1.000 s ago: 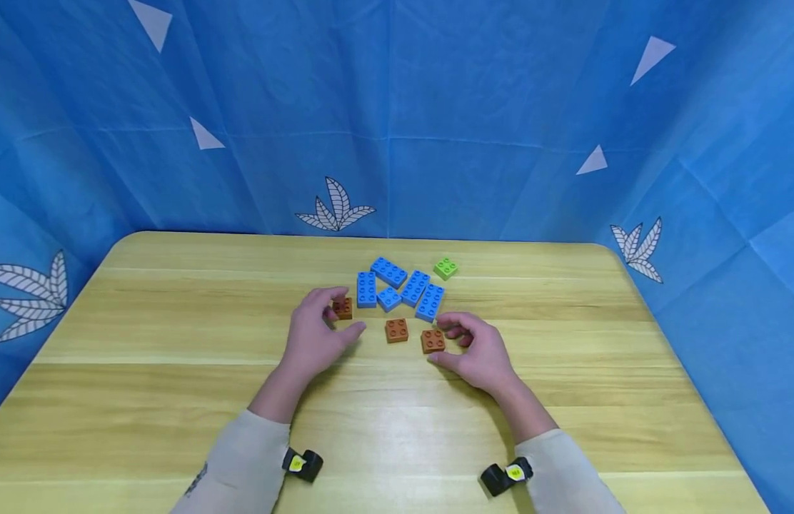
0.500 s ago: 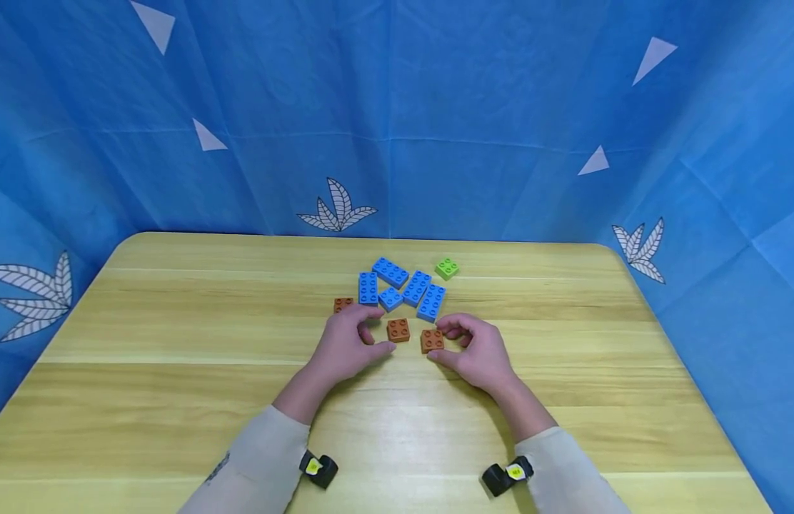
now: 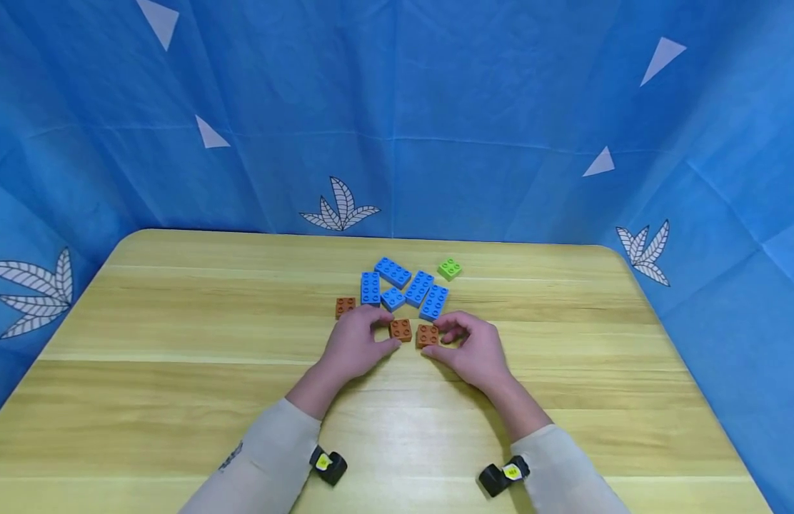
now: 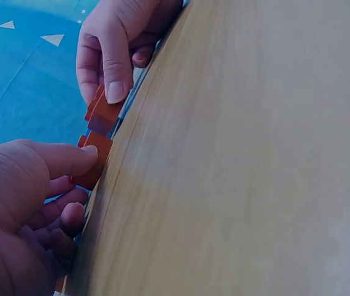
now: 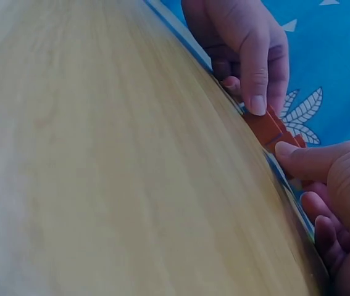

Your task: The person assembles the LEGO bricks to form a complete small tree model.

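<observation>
Two brown-orange square building bricks lie near the middle of the table, a small gap between them in the head view. My left hand (image 3: 356, 344) pinches the left brown brick (image 3: 400, 330) between thumb and fingers. On the other side, the right brown brick (image 3: 427, 336) is pinched by my right hand (image 3: 477, 350). In the left wrist view my left thumb lies on the nearer brown brick (image 4: 98, 161), with the other brick (image 4: 102, 116) just beyond it under my right thumb. A third brown brick (image 3: 345, 307) sits behind my left hand.
Several blue bricks, among them a long one (image 3: 433, 303) and a small square one (image 3: 393, 299), lie just beyond the hands. A green brick (image 3: 450, 268) is farther back. Blue cloth (image 3: 397, 114) hangs behind the wooden table (image 3: 178, 314).
My left hand has moved right, from beside the third brown brick to the middle one, and taken hold of it. My right hand has shifted its brick slightly left, narrowing the gap.
</observation>
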`<state>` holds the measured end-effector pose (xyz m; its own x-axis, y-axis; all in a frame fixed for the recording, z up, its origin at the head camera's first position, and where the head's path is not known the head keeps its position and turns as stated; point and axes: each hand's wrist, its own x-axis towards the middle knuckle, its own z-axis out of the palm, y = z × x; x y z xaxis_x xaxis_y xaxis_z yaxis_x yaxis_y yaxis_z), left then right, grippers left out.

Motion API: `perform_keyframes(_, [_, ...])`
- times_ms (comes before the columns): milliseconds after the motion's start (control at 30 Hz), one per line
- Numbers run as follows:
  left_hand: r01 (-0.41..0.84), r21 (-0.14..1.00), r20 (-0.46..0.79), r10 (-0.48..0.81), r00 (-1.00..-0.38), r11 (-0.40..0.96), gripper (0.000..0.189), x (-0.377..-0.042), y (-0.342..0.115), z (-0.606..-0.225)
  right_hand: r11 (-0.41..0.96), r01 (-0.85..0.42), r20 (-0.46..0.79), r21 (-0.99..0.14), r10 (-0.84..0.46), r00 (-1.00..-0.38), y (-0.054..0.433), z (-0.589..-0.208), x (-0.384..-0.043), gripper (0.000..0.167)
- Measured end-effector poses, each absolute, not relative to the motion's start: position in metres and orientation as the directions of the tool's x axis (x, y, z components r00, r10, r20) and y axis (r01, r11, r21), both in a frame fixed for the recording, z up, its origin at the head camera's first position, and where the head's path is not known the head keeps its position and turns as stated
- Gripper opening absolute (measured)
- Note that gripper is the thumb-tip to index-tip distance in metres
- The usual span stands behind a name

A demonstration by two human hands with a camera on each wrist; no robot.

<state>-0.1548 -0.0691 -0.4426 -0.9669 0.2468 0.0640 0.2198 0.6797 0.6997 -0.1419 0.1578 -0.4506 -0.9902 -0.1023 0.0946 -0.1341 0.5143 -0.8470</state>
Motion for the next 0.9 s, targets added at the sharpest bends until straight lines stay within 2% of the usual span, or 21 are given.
perform_keyframes(333, [0.151,0.82,0.05,0.194,-0.98,0.552,0.032,-0.15,-0.074,-0.435,0.545,-0.129,0.081,-0.829,-0.111,-0.99,0.148,-0.453,-0.145,0.038])
perform_keyframes(633, [0.197,0.826,0.075,0.243,-0.967,0.528,0.034,-0.15,-0.072,-0.431,0.57,-0.162,0.099,-0.805,-0.141,-0.985,0.138,-0.454,-0.145,0.039])
perform_keyframes(900, [0.259,0.814,0.083,0.337,-0.938,0.519,0.036,-0.153,-0.072,-0.431,0.597,-0.167,0.101,-0.784,-0.142,-0.985,0.135,-0.456,-0.146,0.039])
